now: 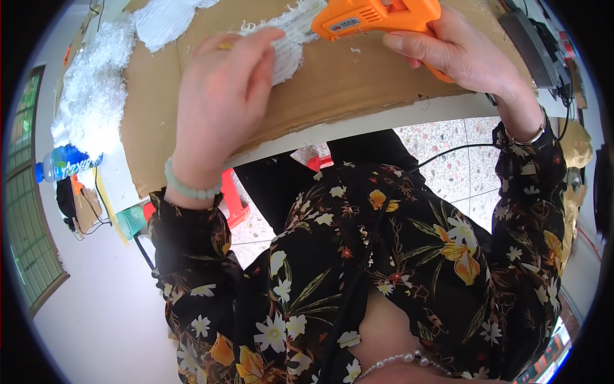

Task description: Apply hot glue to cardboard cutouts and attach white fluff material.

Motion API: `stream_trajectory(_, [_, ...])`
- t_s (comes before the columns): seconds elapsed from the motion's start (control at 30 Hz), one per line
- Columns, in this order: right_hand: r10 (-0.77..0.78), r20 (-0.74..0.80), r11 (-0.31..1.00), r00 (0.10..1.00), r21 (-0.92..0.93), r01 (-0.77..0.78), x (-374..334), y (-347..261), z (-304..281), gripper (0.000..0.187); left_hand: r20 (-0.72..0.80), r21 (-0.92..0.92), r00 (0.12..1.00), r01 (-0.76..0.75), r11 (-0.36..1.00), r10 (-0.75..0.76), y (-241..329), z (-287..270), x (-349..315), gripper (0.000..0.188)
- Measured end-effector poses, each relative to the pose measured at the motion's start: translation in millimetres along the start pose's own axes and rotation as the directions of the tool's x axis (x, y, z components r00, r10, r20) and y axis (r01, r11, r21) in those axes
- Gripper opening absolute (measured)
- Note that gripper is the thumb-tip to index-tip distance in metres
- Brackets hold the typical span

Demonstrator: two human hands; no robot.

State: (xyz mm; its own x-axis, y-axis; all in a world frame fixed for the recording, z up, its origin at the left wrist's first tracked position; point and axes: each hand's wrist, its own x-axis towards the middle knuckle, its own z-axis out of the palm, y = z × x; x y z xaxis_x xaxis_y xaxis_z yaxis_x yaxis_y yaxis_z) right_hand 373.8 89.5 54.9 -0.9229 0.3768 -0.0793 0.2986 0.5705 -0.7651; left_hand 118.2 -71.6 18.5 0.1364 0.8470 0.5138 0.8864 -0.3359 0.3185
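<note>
My right hand [470, 54] is wrapped round the handle of an orange glue gun [377, 18], whose front end points left. That tip hangs close to a piece of white frayed fabric [291, 57] on a brown cardboard sheet [358, 83]. Over the left side of this fabric hovers my left hand [220, 96], slightly blurred. Its index finger reaches to the right and the thumb stands apart, with nothing seen between them. The other fingers bend away and are partly hidden. Whether the left hand touches the fabric is unclear.
Another white fabric piece [163, 22] lies at the far left of the cardboard. Beside it is a heap of white shaggy material [96, 83], with a blue-labelled bottle [67, 163] nearer me. A dark grey device [527, 48] and black cables [566, 96] line the right edge.
</note>
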Motion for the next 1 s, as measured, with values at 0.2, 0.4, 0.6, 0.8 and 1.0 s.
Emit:
stream_trajectory(0.2, [-0.210,-0.028,0.977,0.977,0.010,0.211,10.0,-2.8,2.6,0.037,0.083,0.133,0.996,-0.026,0.991,0.015,6.7,-2.3,-6.7,0.024])
stream_trajectory(0.4, [-0.121,0.044,0.990,0.992,-0.069,0.124,16.7,-5.2,2.4,0.037,0.072,0.052,0.997,0.010,0.999,-0.014,-0.2,0.3,-8.3,0.021])
stream_trajectory(0.6, [-0.255,-0.013,0.966,0.967,-0.054,0.254,18.0,-5.4,4.6,0.036,0.064,0.041,0.996,0.055,0.998,-0.057,0.7,-3.7,-7.8,0.019])
stream_trajectory(0.8, [-0.173,0.019,0.982,0.985,-0.072,0.174,15.6,-7.0,2.7,0.036,0.079,0.027,0.994,0.076,0.997,-0.078,-0.5,-2.2,-6.0,0.018])
stream_trajectory(1.0, [-0.196,-0.007,0.975,0.981,-0.104,0.194,11.4,-10.7,2.5,0.035,0.077,0.026,0.993,0.085,0.996,-0.087,-1.8,-3.1,-7.7,0.019])
